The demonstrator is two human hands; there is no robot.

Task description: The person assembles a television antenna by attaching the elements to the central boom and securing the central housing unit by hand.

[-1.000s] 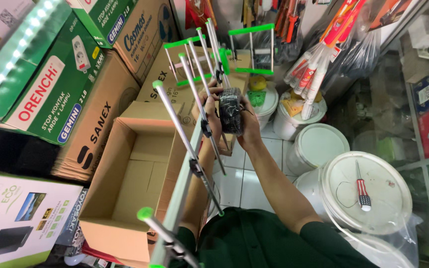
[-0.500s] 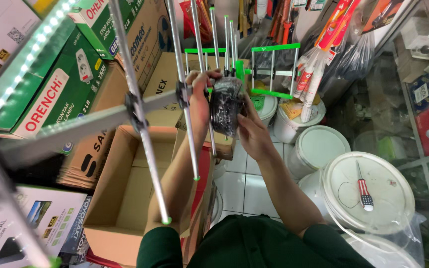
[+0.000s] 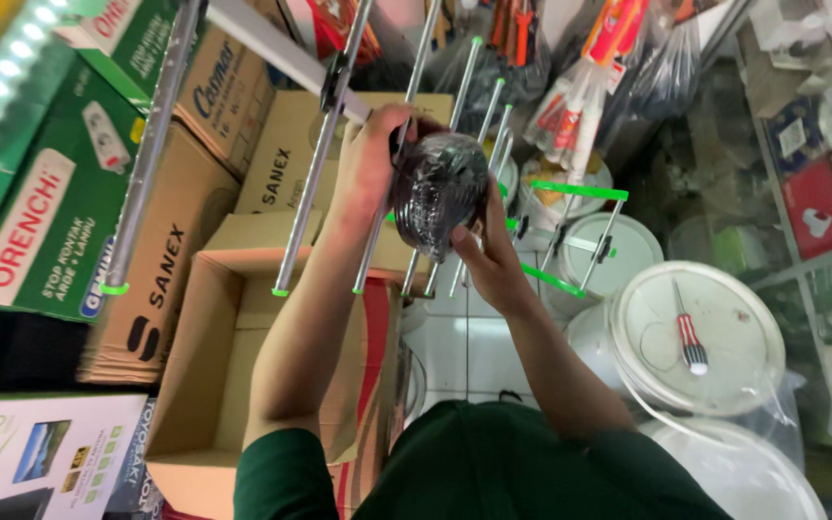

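I hold up a metal rod antenna (image 3: 334, 164) with several silver rods tipped in green. Its long boom runs from upper left toward the centre. My left hand (image 3: 370, 159) grips the boom where a dark bundle wrapped in clear plastic (image 3: 438, 191) hangs. From below and to the right, my right hand (image 3: 489, 252) cups that bundle with the fingers against the plastic. A green-framed end piece (image 3: 570, 236) of the antenna sticks out behind my right hand.
An open cardboard box (image 3: 214, 385) stands below my left arm. Stacked cartons (image 3: 175, 270) and green boxes (image 3: 40, 193) fill the left side. White lidded buckets (image 3: 705, 337), one with a screwdriver (image 3: 690, 342) on it, sit at right. Bagged goods hang at the top.
The antenna has swung closer to the camera and its rods now fan over the left and top. Both hands have risen with the wrapped bundle, which looks larger in view.
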